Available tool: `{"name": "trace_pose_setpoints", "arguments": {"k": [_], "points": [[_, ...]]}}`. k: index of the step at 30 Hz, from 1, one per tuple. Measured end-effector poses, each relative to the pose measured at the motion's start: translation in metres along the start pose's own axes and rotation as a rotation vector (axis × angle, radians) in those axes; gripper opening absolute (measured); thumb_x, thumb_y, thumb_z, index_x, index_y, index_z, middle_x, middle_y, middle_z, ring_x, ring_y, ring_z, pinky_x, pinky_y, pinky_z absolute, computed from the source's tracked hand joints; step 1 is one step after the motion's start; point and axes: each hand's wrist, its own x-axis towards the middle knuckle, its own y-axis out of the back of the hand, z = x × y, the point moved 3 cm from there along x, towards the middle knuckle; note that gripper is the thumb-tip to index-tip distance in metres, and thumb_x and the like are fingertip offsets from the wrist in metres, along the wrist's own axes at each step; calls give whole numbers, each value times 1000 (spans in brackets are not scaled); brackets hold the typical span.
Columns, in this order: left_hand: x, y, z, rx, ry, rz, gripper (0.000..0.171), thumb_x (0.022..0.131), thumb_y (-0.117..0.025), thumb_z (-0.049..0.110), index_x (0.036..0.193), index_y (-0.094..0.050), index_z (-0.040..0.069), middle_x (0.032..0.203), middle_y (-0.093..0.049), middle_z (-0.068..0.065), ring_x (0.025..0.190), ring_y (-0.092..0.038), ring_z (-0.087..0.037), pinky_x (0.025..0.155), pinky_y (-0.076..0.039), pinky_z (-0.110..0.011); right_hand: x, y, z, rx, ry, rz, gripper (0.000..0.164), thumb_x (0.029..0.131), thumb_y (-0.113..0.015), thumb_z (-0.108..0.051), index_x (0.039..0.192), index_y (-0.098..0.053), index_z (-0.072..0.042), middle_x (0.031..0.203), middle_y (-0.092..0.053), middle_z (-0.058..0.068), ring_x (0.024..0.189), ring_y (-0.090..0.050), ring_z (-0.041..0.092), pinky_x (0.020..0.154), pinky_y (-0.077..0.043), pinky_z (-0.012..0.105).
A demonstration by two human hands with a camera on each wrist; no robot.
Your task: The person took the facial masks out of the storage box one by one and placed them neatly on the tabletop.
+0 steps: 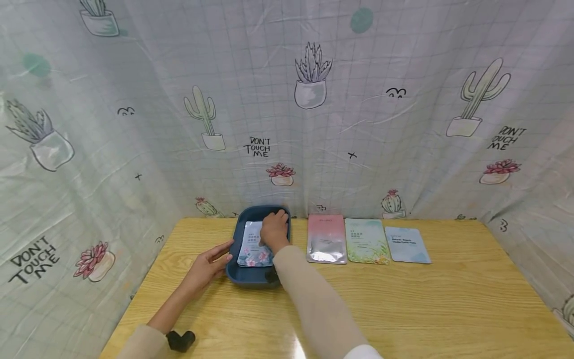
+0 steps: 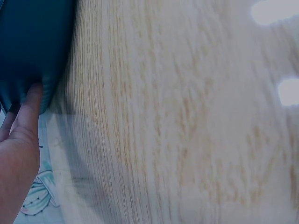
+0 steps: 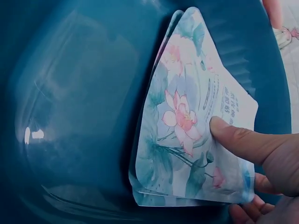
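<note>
Right hand [image 1: 274, 231] round floral sachets [image 3: 175, 121]

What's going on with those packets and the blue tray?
A person's right-hand grip pinches flowery packets inside the blue tray. The left-hand grip touches the tray's outside. On the wooden table, to the tray's right, a pink packet, a green packet and a light blue packet lie in a row.
</note>
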Motion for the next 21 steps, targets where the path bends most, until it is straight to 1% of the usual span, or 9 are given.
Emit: {"name": "trace_pose_setpoints", "arguments": {"k": [2,5,8,10,14,17,19,21], "points": [[0,0,0,-6,-1,0,59,101,-65,26,156,-44,17,162,-36,-14,144,-41,-33,100,-52,-34,-4,1,-1,40,-13,22,71,73,-94,-29,123,-56,3,137,-38,30,120,-37,37,91,-51,40],[-1,0,2,-11,-6,0,59,101,-64,26,156,-44,17,162,-36,-14,144,-41,-33,100,-53,-34,-9,5,-2,47,-5,38,70,75,-93,-28,126,-56,3,137,-38,30,120,-36,38,91,-50,40],[-1,0,2,-16,-8,2,60,101,-65,26,156,-44,16,162,-35,-15,143,-41,-33,100,-53,-35,-11,8,-3,36,7,13,68,77,-92,-27,126,-56,4,135,-39,30,119,-36,37,93,-49,40],[-1,0,2,-17,-7,3,60,101,-65,26,156,-44,16,162,-36,-14,143,-42,-33,101,-52,-36,-12,10,-2,27,20,-2,66,77,-92,-27,123,-58,5,132,-42,30,116,-37,37,91,-51,41],[-1,0,1,-9,2,8,60,101,-65,26,156,-44,16,161,-37,-14,143,-42,-33,101,-52,-36,-3,6,1,2,49,-43,71,74,-93,-31,126,-57,4,132,-49,29,119,-40,39,92,-52,42],[-1,0,0,-11,1,8,60,101,-66,26,156,-44,17,161,-37,-13,142,-43,-33,100,-53,-34,8,0,4,-8,78,-71,71,72,-95,-32,126,-62,-1,132,-54,25,122,-41,40,98,-49,45],[-1,1,0,-22,-4,6,60,101,-66,26,156,-44,16,161,-38,-14,141,-44,-33,99,-54,-34,14,-1,6,10,91,-79,67,70,-96,-30,124,-66,-4,132,-57,22,124,-44,40,101,-48,48],[-1,1,0,-31,-8,1,60,101,-66,26,156,-44,16,161,-37,-14,140,-45,-33,98,-54,-33,19,-1,7,39,106,-103,67,71,-96,-26,128,-67,-7,135,-59,18,126,-48,37,104,-48,48]]}}
